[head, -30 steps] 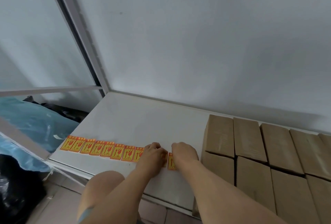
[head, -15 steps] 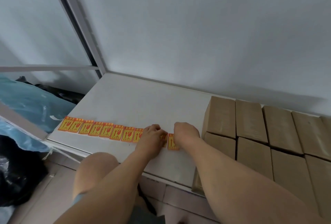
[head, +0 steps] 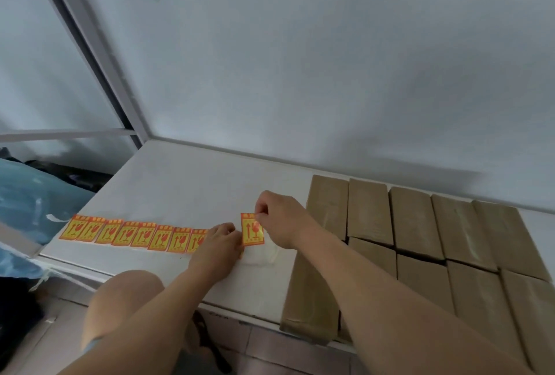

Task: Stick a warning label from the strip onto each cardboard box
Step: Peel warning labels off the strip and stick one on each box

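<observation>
A strip of orange-and-yellow warning labels (head: 135, 234) lies flat along the front of the white table (head: 192, 188). My left hand (head: 220, 242) presses down on the strip's right end. My right hand (head: 282, 218) pinches the top corner of one label (head: 251, 232) and holds it lifted, just right of the strip. Several brown cardboard boxes (head: 369, 212) stand packed in two rows on the table's right side, right of my right hand. No label shows on their tops.
A white wall rises behind the table. A grey metal frame (head: 90, 44) runs up at the left. Blue plastic sheeting (head: 33, 203) and dark bags lie left of the table. My bare knee (head: 126, 293) is under the front edge, above a tiled floor.
My right hand has risen and peeled one label off the strip's right end; a second ago both hands were pressed together on the strip. The view has shifted slightly.
</observation>
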Demonstrator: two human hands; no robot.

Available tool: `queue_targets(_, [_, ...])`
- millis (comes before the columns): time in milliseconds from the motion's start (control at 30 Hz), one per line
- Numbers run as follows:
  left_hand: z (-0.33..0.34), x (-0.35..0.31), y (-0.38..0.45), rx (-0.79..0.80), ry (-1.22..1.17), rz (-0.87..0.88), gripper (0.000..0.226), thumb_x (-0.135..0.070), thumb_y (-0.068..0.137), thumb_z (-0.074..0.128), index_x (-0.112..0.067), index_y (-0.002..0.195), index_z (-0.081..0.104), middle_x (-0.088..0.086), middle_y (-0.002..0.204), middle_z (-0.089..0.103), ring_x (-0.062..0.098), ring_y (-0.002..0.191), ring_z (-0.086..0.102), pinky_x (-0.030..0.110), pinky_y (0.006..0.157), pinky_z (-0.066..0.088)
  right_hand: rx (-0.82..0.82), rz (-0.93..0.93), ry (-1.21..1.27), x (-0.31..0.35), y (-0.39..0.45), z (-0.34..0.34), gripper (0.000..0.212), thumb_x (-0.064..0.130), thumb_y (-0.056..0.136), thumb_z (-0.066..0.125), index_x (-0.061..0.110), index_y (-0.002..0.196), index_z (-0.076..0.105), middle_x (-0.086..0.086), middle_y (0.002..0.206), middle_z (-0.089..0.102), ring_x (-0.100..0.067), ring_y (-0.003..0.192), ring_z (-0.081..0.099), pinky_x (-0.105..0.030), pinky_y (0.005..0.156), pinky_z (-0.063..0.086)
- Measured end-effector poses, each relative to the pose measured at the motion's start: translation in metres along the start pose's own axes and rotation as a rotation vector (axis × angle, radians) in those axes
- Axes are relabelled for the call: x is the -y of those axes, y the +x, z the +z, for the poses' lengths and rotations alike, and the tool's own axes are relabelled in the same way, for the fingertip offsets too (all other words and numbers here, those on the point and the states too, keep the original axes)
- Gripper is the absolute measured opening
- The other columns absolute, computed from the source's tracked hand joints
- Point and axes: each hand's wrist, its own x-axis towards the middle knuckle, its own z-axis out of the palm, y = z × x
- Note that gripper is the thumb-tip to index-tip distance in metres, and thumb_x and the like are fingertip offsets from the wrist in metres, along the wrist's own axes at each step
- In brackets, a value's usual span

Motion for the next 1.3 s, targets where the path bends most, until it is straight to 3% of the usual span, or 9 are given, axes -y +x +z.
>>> queue_targets(100, [-0.005,-0.008,0.001,0.001,0.107,0.029,0.028,-0.034,0.097,0.043,-0.020,0.112,0.062,0.000,0.119,0.055,0.022,0.113,0.048,0.035,0.088,0.047,0.031,-0.007,0.008,-0.010,-0.014,-0.030,0.006,0.024,0.094,0.051,0.021,0.096,0.055,0.005,0.090,0.061,-0.011,0.077,0.056,-0.027,0.064,0.046])
queue_targets(233, [-0.009,-0.025,0.005,-0.094,0.280,0.130,0.022,-0.032,0.089,0.058,-0.019,0.104,0.068,0.001,0.113,0.063,0.023,0.105,0.058,0.037,0.081,0.051,0.029,0.047,-0.007,-0.035,-0.026,-0.054,0.004,0.028,0.093,0.054,0.025,0.093,0.055,0.009,0.089,0.060,-0.009,0.078,0.056,-0.024,0.063,0.045])
queue_targets(333, [-0.019,-0.049,0.013,-0.227,0.262,0.291,0.016,-0.027,0.088,0.059,-0.018,0.092,0.071,0.000,0.101,0.068,0.023,0.095,0.063,0.036,0.077,0.052,-0.002,0.058,-0.062,-0.048,-0.031,-0.069,0.006,0.029,0.094,0.054,0.024,0.096,0.057,0.011,0.092,0.059,-0.007,0.081,0.055,-0.022,0.064,0.043])
queue_targets(467, [-0.041,-0.080,0.033,-0.356,0.209,0.487,0.034,-0.030,0.092,0.039,-0.017,0.086,0.070,0.000,0.095,0.068,0.021,0.088,0.064,0.035,0.074,0.052,-0.068,0.085,-0.045,-0.061,-0.033,-0.090,0.006,0.028,0.095,0.054,0.023,0.097,0.057,0.008,0.097,0.064,-0.010,0.089,0.060,-0.030,0.080,0.050])
queue_targets(633, [-0.058,-0.100,0.056,-0.390,0.193,0.610,0.028,-0.028,0.094,0.042,-0.017,0.091,0.068,-0.001,0.096,0.066,0.022,0.089,0.064,0.035,0.076,0.052,-0.136,0.131,-0.065,-0.085,-0.023,-0.110,0.003,0.025,0.095,0.055,0.023,0.097,0.055,0.006,0.096,0.061,-0.009,0.086,0.057,-0.025,0.072,0.046])
queue_targets(833, [-0.063,-0.118,0.063,-0.300,0.179,0.641,0.036,-0.037,0.096,0.036,-0.020,0.097,0.067,-0.003,0.103,0.066,0.021,0.093,0.063,0.034,0.079,0.051,-0.165,0.192,-0.069,-0.106,-0.003,-0.111,0.003,0.025,0.093,0.057,0.024,0.094,0.054,0.008,0.091,0.058,-0.009,0.083,0.055,-0.023,0.064,0.041])
queue_targets(1133, [-0.063,-0.134,0.058,0.026,0.110,0.508,0.048,-0.059,0.093,0.042,-0.023,0.122,0.057,-0.004,0.129,0.051,0.017,0.102,0.057,0.035,0.080,0.051,-0.188,0.242,-0.039,-0.108,0.020,-0.104,0.010,0.026,0.092,0.059,0.019,0.099,0.057,0.000,0.100,0.061,-0.016,0.091,0.057,-0.030,0.076,0.048])
queue_targets(1300, [-0.065,-0.137,0.055,0.082,0.057,0.444,0.049,-0.058,0.091,0.047,-0.020,0.121,0.057,-0.005,0.134,0.045,0.017,0.096,0.059,0.036,0.081,0.051,-0.166,0.273,-0.056,-0.111,0.023,-0.099,0.011,0.025,0.092,0.060,0.018,0.100,0.056,-0.001,0.101,0.060,-0.016,0.090,0.055,-0.029,0.073,0.045])
